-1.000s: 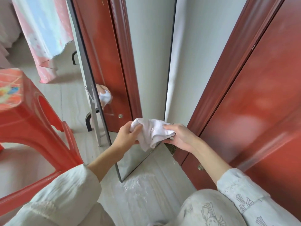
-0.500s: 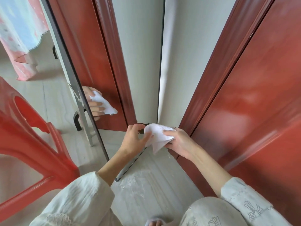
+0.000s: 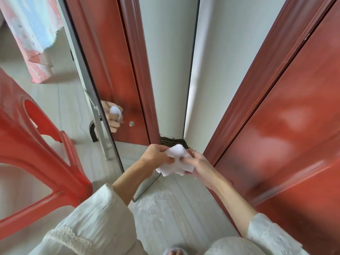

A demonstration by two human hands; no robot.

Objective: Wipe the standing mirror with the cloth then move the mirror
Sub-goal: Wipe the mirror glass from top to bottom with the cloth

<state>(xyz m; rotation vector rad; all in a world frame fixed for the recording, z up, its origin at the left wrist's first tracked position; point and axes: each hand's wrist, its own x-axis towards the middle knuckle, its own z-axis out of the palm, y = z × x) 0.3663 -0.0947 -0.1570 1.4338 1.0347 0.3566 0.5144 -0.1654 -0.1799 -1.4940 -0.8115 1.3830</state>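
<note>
Our fingertips (image 3: 181, 159) pinch the white cloth (image 3: 176, 161) from both sides: the left hand (image 3: 156, 156) grips its upper left part with thumb and curled fingers, and the right hand (image 3: 199, 165) clamps the right part, a thin ring showing on one finger. The cloth hangs bunched between the two hands, its lower folds drooping free, just in front of the bottom right corner of the standing mirror (image 3: 161, 70). We see the mirror leaning upright in the corner, its dark thin frame resting on the pale floor (image 3: 174, 208), with the red door (image 3: 287, 116) close along its right edge. In the glass a hand with the cloth is reflected. A red plastic stool (image 3: 36, 148) stands near the mirror's left edge. Our white sleeves (image 3: 95, 218) fill the lower view.
</note>
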